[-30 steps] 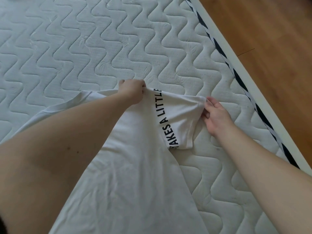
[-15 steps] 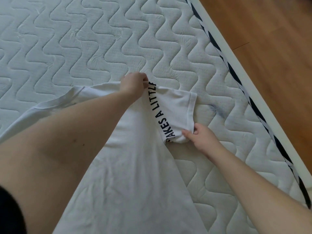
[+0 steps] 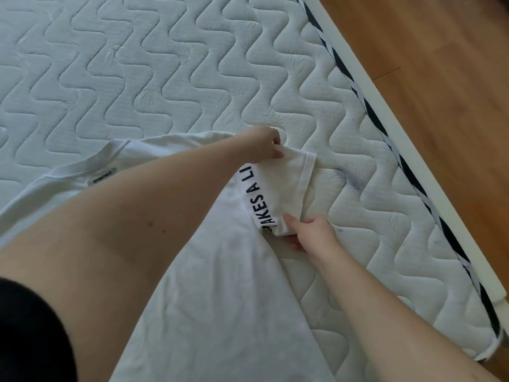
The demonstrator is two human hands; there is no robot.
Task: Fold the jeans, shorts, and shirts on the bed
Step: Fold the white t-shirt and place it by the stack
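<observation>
A white T-shirt (image 3: pixel 220 285) lies back-side up on the quilted mattress (image 3: pixel 137 64), its collar and label at the left. Its right side is folded over, showing black lettering along the fold. My left hand (image 3: pixel 265 146) pinches the shoulder at the top of that fold. My right hand (image 3: pixel 311 232) pinches the lower corner of the folded-over sleeve. No jeans or shorts are in view.
The mattress edge with a black-and-white striped band (image 3: pixel 413 175) runs diagonally at the right. Beyond it is a wooden floor (image 3: pixel 454 64). A dark smudge (image 3: pixel 349 180) marks the mattress beside the sleeve.
My right hand slid from the sleeve's outer edge down to its lower corner, and the sleeve now lies flatter. My left hand kept its grip on the shoulder. The collar label came into view.
</observation>
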